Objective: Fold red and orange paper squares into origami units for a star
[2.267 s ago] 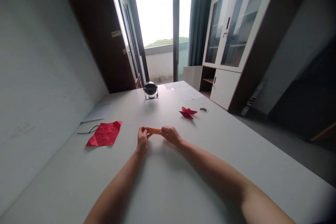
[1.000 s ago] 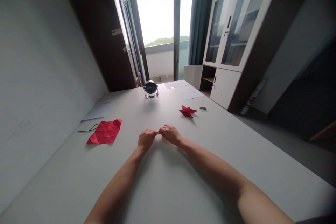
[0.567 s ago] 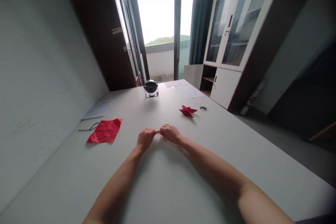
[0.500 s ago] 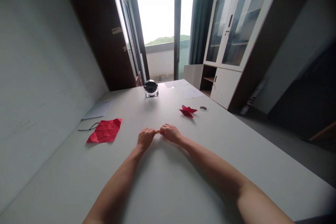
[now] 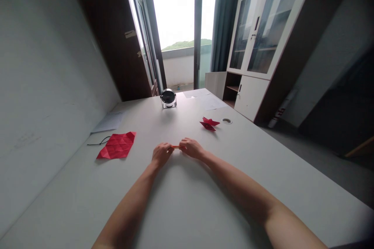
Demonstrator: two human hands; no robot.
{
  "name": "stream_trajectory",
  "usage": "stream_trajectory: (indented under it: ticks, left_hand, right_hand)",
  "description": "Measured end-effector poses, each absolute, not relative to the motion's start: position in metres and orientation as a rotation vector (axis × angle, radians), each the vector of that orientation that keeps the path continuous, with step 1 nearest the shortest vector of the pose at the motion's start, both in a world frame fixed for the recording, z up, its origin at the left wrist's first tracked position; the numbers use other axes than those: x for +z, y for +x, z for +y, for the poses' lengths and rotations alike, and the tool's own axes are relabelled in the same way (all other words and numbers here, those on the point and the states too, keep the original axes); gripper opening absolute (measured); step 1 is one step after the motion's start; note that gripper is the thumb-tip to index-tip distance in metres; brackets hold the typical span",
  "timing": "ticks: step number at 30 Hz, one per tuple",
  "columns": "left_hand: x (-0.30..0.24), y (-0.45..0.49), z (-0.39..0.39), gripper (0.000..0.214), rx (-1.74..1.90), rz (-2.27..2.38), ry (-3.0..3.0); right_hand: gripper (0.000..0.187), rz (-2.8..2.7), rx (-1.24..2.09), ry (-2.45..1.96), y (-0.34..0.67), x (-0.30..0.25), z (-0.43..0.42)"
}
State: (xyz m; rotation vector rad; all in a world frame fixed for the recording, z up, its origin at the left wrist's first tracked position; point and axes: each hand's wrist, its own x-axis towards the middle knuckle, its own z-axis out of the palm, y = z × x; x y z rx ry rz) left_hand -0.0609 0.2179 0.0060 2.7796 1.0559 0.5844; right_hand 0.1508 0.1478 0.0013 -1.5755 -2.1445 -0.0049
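Note:
Between my two hands runs a small, narrow strip of orange folded paper (image 5: 175,147), mostly hidden by the fingers. My left hand (image 5: 161,153) pinches its left end, and my right hand (image 5: 190,147) pinches the right end, both just above the white table. Right of the hands and farther back lie red folded-paper shapes (image 5: 209,123) with pointed ends. Off to the left is a creased sheet of red paper (image 5: 117,146), spread out with fold lines across it.
A black cord (image 5: 101,142) pokes out behind the red sheet. White papers (image 5: 108,121) lie by the left wall, others (image 5: 204,98) at the far end. A round silver-and-black device (image 5: 168,98) stands at the back. A cable hole (image 5: 226,121) is near the table's right edge.
The hands have parted very slightly, and a little more of the orange strip shows between them. Everything else on the table stays in place.

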Motion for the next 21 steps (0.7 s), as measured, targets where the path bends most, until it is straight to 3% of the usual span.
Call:
stream_trajectory:
  ticks: [8,21]
  left_hand:
    - [0.005,-0.061,0.219,0.026,0.591,1.071,2.757]
    - [-0.004,-0.075,0.245,0.031,0.818,1.207,2.154]
  right_hand:
    - [0.017,-2.133,-0.006,-1.546,0.153,0.006,0.146]
    - [0.015,-2.002,-0.037,-1.933,0.180,0.017,0.141]
